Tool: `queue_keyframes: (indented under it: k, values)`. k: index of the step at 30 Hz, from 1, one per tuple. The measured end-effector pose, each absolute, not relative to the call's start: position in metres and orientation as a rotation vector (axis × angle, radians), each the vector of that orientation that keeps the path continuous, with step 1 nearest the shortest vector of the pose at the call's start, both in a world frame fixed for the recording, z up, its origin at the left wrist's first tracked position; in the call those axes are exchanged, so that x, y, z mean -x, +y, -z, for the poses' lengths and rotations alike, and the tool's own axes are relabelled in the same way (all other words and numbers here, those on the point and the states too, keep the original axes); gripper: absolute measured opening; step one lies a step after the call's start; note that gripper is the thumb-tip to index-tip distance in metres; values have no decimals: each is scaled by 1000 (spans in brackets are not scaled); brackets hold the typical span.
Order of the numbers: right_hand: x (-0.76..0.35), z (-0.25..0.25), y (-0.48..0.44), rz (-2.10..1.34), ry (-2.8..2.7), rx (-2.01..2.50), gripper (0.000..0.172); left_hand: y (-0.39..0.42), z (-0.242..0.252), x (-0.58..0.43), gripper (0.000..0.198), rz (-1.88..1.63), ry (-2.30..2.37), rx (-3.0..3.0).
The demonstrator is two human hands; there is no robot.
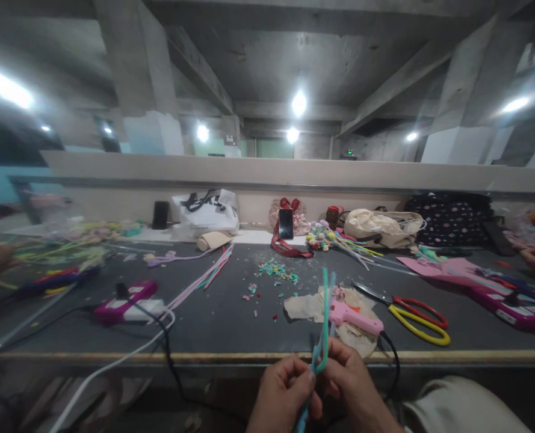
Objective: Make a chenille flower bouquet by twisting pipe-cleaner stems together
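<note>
Both the left hand (283, 391) and right hand (351, 373) pinch green and blue strips (325, 325), on the wearer's side of the pink glue gun (355, 317); how the strips cross looks too blurred to tell. A light, steady pinch should keep them aligned. Scissors (393, 304) lie right of the gun, scraps (278, 272) beyond-left; its black cord (394, 355) could snag the right hand.
</note>
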State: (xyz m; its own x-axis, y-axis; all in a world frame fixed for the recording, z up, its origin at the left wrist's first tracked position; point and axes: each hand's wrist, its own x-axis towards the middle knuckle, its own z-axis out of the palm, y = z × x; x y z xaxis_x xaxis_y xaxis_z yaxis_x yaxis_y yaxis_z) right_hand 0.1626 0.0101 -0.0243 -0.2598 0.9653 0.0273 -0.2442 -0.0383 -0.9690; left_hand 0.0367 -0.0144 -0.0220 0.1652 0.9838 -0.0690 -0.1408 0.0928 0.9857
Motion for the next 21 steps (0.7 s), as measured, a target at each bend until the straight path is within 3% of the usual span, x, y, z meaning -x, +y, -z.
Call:
queue_keyframes:
  k: [10,21]
  values:
    - [-153,26,4,-1531,-1126,855,18,-13,31,-37,34,-1154,1129,-1183]
    - [-151,25,2,-1458,-1229,846,26,-13,21,-35,34,-1140,885,-992]
